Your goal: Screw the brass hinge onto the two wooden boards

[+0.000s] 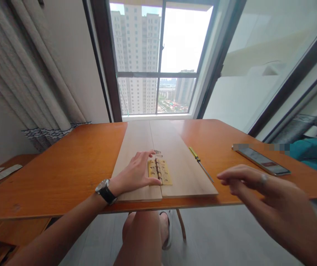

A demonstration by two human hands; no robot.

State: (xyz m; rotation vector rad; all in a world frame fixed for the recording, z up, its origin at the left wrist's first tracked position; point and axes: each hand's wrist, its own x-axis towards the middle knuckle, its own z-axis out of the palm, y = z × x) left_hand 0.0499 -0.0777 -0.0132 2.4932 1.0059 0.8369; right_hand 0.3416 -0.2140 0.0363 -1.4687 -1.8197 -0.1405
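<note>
The brass hinge [164,171] lies on the worktop [80,170] across the seam between two pale boards, the left board [137,142] and the right board [187,173], with its long pin line running away from me, close to the run of that seam. My left hand [134,170] is clearly the nearer one: it comes in from the hinge's left, thumb at the near end, forefinger past the far end by the small screws [157,152]. So this grip spans the hinge lengthwise, not across its two leaves. Thumb and forefinger stand apart; I cannot tell how firmly, if at all, they press on the metal. My right hand [272,197] is well off to the hinge's right, raised and blurred, fingers curled inward with the thumb beneath; whether that grip closes fully, or has anything in it, I cannot tell. Between it and the hinge, the screwdriver [199,160] lies aslant, yellow handle at the far end, shaft pointing back toward me. The phone [262,160] rests farther right of the hinge, beyond my right fingers.
</note>
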